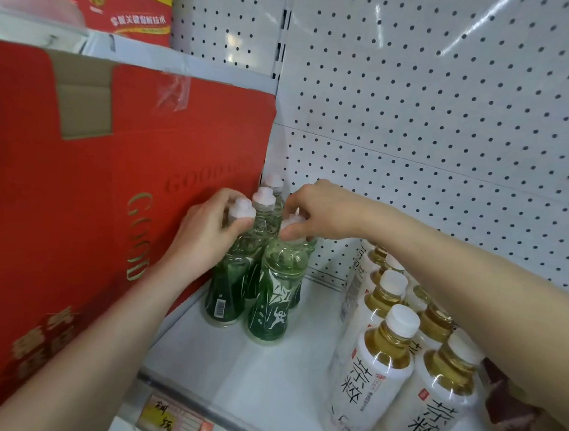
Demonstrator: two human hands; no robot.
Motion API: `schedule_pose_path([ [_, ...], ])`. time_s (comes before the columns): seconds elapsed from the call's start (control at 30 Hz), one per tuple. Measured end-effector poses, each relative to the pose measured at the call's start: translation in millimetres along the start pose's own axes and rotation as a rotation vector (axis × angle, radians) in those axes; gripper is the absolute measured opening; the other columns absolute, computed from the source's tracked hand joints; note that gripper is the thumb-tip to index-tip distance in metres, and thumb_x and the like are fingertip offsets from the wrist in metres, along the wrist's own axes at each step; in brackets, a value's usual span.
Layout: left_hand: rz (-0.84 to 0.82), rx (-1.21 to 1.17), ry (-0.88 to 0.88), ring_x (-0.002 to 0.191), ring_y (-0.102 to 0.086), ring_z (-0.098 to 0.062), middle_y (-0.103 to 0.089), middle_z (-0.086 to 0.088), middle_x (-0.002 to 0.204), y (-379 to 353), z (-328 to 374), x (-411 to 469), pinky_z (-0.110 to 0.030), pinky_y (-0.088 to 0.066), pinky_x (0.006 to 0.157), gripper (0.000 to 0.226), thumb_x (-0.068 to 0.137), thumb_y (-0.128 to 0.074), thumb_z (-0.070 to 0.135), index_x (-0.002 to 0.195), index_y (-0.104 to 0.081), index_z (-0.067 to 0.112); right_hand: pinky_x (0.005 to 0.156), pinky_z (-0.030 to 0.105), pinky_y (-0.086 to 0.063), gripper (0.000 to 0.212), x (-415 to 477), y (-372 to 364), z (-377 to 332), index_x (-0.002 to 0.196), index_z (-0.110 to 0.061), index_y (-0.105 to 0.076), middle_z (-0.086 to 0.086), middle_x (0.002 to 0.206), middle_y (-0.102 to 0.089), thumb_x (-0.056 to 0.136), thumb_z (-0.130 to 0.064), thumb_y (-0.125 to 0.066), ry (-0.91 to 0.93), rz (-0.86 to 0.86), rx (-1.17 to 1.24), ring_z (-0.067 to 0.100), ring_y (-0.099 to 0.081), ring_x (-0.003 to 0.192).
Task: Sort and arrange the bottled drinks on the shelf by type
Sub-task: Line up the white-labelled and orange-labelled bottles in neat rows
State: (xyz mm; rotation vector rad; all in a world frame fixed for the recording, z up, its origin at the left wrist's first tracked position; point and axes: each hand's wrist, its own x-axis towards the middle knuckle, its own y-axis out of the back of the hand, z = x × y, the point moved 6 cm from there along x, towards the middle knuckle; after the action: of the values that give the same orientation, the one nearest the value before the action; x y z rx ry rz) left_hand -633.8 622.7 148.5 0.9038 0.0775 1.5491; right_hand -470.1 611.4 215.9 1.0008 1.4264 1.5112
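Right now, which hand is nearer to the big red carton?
Left. The left hand grips a green bottle right beside the red carton; the right hand holds a second green bottle by its top, farther off.

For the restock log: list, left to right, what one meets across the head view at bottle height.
Red carton → front-left green bottle, gripped at its cap by the left hand → front-right green bottle, pinched at its cap by the right hand → white-labelled tea bottles.
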Motion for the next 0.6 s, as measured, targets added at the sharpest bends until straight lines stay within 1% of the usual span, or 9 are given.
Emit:
schedule_pose_path([
  [0.07, 0.026, 0.026, 0.004, 0.090, -0.068, -0.016, -0.068, 0.015, 0.100, 0, 3, -3, -0.040, -0.054, 0.081, 0.033, 0.078, -0.071, 0.050, 0.102, -0.056, 0.034, 0.069, 0.031, -0.046, 0.046, -2, 1, 0, 0.101, -0.010, -0.068, 0.004, 0.086, -0.065, 0.085, -0.053, -0.068, -0.036, 0.038, -0.051, 0.022, -0.062, 0.086],
  [0.13, 0.043, 0.074, -0.022, 0.084, -0.064, -0.014, -0.064, 0.014, 0.097, -1, 9, -5, -0.036, -0.051, 0.073, 0.044, 0.072, -0.075, 0.056, 0.101, -0.054, 0.032, 0.063, 0.030, -0.044, 0.045, -5, 3, 2, 0.078, -0.012, -0.061, 0.001, 0.071, -0.060, 0.083, -0.056, -0.068, -0.077, 0.073, -0.066, 0.016, -0.057, 0.071],
  [0.17, 0.031, 0.089, -0.044, 0.086, -0.062, -0.013, -0.062, 0.013, 0.100, -3, 13, -5, -0.034, -0.048, 0.072, 0.046, 0.072, -0.075, 0.055, 0.106, -0.054, 0.031, 0.062, 0.029, -0.042, 0.045, -7, 4, 3, 0.074, -0.014, -0.058, -0.002, 0.066, -0.056, 0.083, -0.056, -0.068, -0.091, 0.069, -0.072, 0.012, -0.053, 0.065],
  [0.2, -0.001, 0.102, -0.062, 0.092, -0.060, -0.013, -0.061, 0.011, 0.106, -5, 16, -5, -0.033, -0.046, 0.075, 0.049, 0.075, -0.074, 0.053, 0.114, -0.055, 0.031, 0.063, 0.028, -0.043, 0.042, -8, 4, 5, 0.080, -0.015, -0.061, -0.004, 0.067, -0.057, 0.084, -0.056, -0.068, -0.098, 0.049, -0.064, 0.009, -0.054, 0.063],
  [0.3, -0.149, 0.142, -0.076, 0.111, -0.059, -0.021, -0.061, 0.002, 0.121, -8, 16, -2, -0.035, -0.046, 0.087, 0.054, 0.086, -0.069, 0.037, 0.136, -0.051, 0.032, 0.067, 0.022, -0.050, 0.046, -12, -3, 10, 0.118, -0.018, -0.065, -0.005, 0.087, -0.066, 0.086, -0.049, -0.069, -0.091, -0.014, 0.099, 0.009, -0.071, 0.068],
  [0.4, -0.177, 0.140, -0.055, 0.101, -0.064, -0.025, -0.064, 0.006, 0.103, -8, 11, -2, -0.031, -0.043, 0.075, 0.048, 0.087, -0.069, 0.024, 0.131, -0.053, 0.033, 0.076, 0.028, -0.054, 0.044, -12, -8, 12, 0.120, -0.014, -0.064, -0.001, 0.090, -0.066, 0.088, -0.045, -0.068, -0.057, 0.024, 0.100, 0.012, -0.072, 0.071],
  [0.43, -0.150, 0.133, -0.048, 0.100, -0.065, -0.025, -0.066, 0.006, 0.104, -9, 11, -2, -0.032, -0.046, 0.076, 0.047, 0.086, -0.071, 0.023, 0.129, -0.054, 0.033, 0.078, 0.030, -0.054, 0.043, -12, -9, 12, 0.119, -0.014, -0.064, 0.000, 0.090, -0.066, 0.089, -0.044, -0.068, -0.056, 0.038, 0.101, 0.013, -0.071, 0.072],
  [0.5, -0.092, 0.117, -0.035, 0.105, -0.066, -0.023, -0.071, 0.004, 0.112, -11, 14, -2, -0.039, -0.051, 0.088, 0.048, 0.083, -0.075, 0.026, 0.126, -0.055, 0.034, 0.079, 0.031, -0.053, 0.043, -12, -9, 12, 0.122, -0.014, -0.063, 0.004, 0.098, -0.066, 0.090, -0.043, -0.067, -0.056, 0.032, 0.108, 0.016, -0.071, 0.078],
  [0.6, -0.023, 0.127, -0.050, 0.106, -0.067, -0.024, -0.072, 0.005, 0.113, -12, 17, -2, -0.044, -0.051, 0.092, 0.051, 0.079, -0.079, 0.033, 0.124, -0.057, 0.037, 0.086, 0.033, -0.049, 0.048, -14, -10, 12, 0.134, -0.018, -0.056, 0.008, 0.122, -0.062, 0.093, -0.041, -0.064, -0.047, -0.008, 0.054, 0.022, -0.063, 0.101],
])
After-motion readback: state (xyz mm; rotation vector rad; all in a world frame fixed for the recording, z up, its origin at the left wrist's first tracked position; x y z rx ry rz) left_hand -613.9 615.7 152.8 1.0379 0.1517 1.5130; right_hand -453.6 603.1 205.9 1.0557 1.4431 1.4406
